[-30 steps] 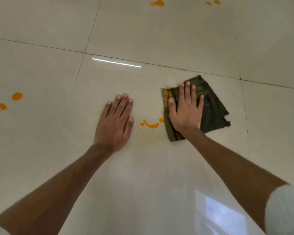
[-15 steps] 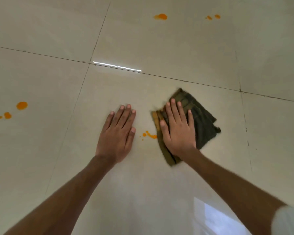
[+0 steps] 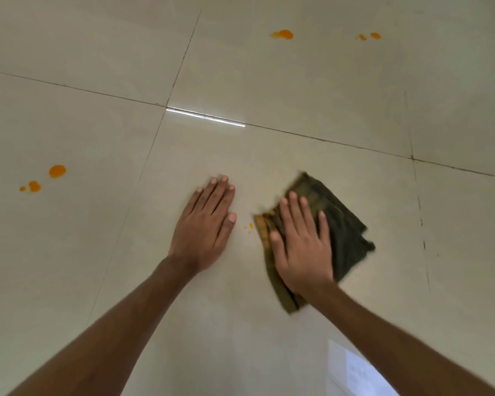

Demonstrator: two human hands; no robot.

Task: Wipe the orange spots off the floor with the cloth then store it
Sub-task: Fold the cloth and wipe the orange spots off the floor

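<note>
Head view, single frame.

Cloth (image 3: 340,224): dark green, folded to a near-square patch, so I cannot give a clear long axis. It lies flat on the floor (image 3: 240,324), turned diamond-wise with one corner pointing away from me. Its ochre border (image 3: 262,232) runs near-to-far along the edge facing the left hand. The cloth outline is blurred. Position: on my side of the glare streak (image 3: 205,118), offset to the streak's right.

Right hand (image 3: 300,244): palm down on the cloth's left half, pressing it. The fingers are straight and slightly spread, gripping nothing, and point away and a little left. The forearm comes in from lower right.

Left hand (image 3: 206,224): palm flat on bare tile, directly on my side of the streak. The fingers are straight and held together, with the thumb alongside; it holds nothing. It is not touching the cloth.

Orange specks (image 3: 250,225): tiny, between the left thumb and the ochre border, just beside the border.

Other orange spots: a pair (image 3: 57,171) well left of the streak, about level with the fingertips. One blob (image 3: 283,34) and a small pair (image 3: 375,35) lie beyond the streak, to its right.

Surface: glossy cream tiles with dark grout lines (image 3: 69,88); the streak lies along one. A pale window reflection (image 3: 357,370) sits at the lower right.
</note>
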